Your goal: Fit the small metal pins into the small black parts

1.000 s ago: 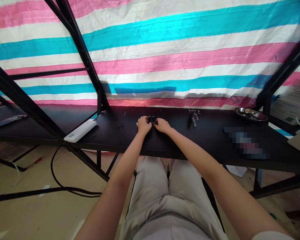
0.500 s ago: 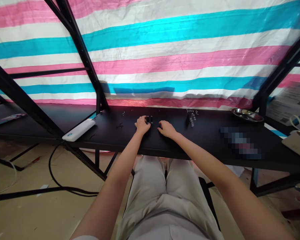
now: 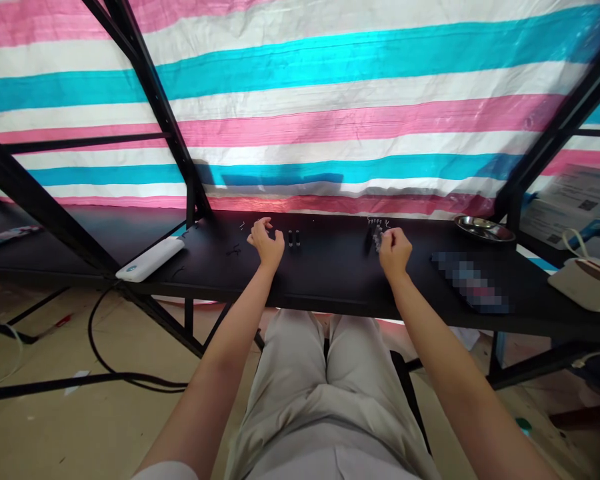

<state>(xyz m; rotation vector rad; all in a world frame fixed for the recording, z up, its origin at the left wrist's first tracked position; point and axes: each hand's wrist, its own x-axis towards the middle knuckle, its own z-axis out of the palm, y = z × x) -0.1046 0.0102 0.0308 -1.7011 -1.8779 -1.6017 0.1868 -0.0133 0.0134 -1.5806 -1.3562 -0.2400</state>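
My left hand (image 3: pixel 267 245) hovers half-curled, fingers parted from thumb, just left of two small black cylinders with pale ends (image 3: pixel 297 238) on the flat black tabletop (image 3: pixel 330 280). My right hand (image 3: pixel 396 253) has its fingers bunched beside small, clear, knobbly pieces (image 3: pixel 377 238); whether they grip anything, I cannot tell.

Swung right hand (image 3: pixel 395 255) from just right of the two dark rods (image 3: pixel 297 239) to well right of them, beside the small clear pieces (image 3: pixel 377 239); drew left hand (image 3: pixel 269 247) away from them, leaving a gap on their left side.
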